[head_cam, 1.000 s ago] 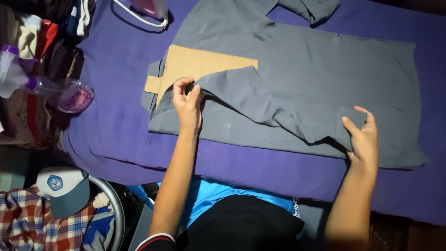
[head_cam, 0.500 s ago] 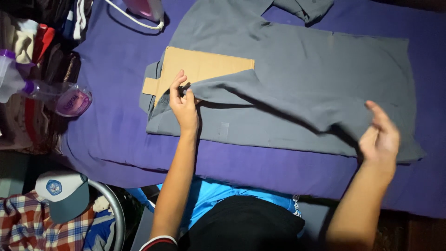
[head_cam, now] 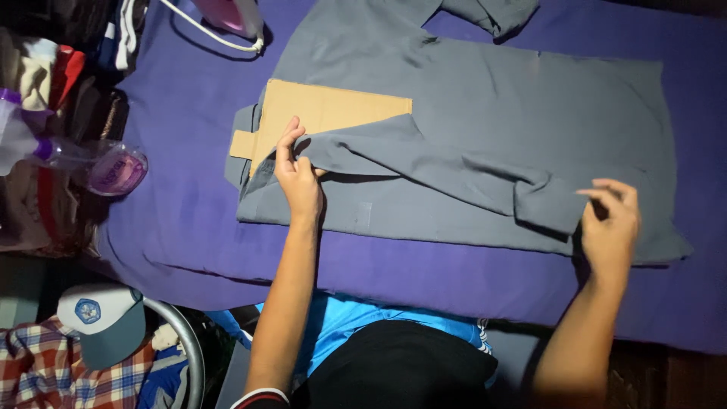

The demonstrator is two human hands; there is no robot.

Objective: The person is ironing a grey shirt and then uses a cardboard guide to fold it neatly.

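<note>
A grey shirt point(head_cam: 485, 129) is lying on the purple cloth point(head_cam: 182, 227), cardboard point(head_cam: 326, 110) on it. The left hand point(head_cam: 297, 178) is pinching the fold beside the cardboard; the right hand point(head_cam: 609, 227) is pinching the sleeve's end. Keeping that sleeve taut should crease it straight.

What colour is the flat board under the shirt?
The cardboard board is light brown, seen in the head view.

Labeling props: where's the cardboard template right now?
Head view, upper left of centre: the cardboard template lies on the grey shirt, partly under its folded sleeve, just above the left hand.
</note>
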